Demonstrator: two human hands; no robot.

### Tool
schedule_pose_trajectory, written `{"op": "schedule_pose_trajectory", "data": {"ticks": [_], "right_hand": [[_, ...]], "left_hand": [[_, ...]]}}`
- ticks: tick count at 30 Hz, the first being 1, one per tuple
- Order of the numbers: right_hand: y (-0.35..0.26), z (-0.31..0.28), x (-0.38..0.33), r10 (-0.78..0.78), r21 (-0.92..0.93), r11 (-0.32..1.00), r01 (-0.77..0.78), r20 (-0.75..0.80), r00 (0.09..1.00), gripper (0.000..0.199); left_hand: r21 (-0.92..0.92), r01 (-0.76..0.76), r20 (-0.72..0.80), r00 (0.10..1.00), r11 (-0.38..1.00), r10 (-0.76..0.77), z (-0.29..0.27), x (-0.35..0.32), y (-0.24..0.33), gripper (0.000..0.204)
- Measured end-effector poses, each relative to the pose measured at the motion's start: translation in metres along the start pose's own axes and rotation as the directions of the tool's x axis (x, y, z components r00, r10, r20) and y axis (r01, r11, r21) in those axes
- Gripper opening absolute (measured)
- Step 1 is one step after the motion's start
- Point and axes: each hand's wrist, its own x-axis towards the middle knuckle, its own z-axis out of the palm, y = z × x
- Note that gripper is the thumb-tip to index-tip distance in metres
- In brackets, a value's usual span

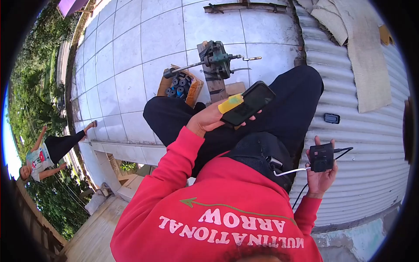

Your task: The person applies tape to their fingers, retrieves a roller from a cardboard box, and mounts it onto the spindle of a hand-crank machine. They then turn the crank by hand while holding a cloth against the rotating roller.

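Over my lap, my left hand is closed around a black smartphone, whose dark screen faces up. A yellow wrap covers the thumb, which lies along the phone's near side. Out to the right, my right hand grips a small black box-shaped device, fingers showing past its top edge. A white cable runs between that device's side and the black mesh pouch at my waist. From its other side comes a short black cable.
Ahead stands a dark green clamp-like metal tool with a long rod, on a wooden plank. Beside it, a cardboard box holds several black cylinders. Corrugated sheeting at right carries a small black case and matting. A person is at far left.
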Motion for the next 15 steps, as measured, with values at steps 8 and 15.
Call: {"op": "schedule_pose_trajectory", "data": {"ticks": [8,15], "right_hand": [[0.009,0.001,0.044,0.118,-0.033,0.993,-0.117,0.046,0.992,0.072],[0.023,0.012,0.064,0.212,-0.100,0.974,-0.205,0.058,0.976,0.073]], "left_hand": [[-0.385,0.212,-0.353,0.866,0.898,-0.355,-0.103,-0.153,0.054,0.052],[-0.359,0.396,-0.453,0.717,0.845,-0.529,-0.188,-0.121,-0.025,0.043]]}}
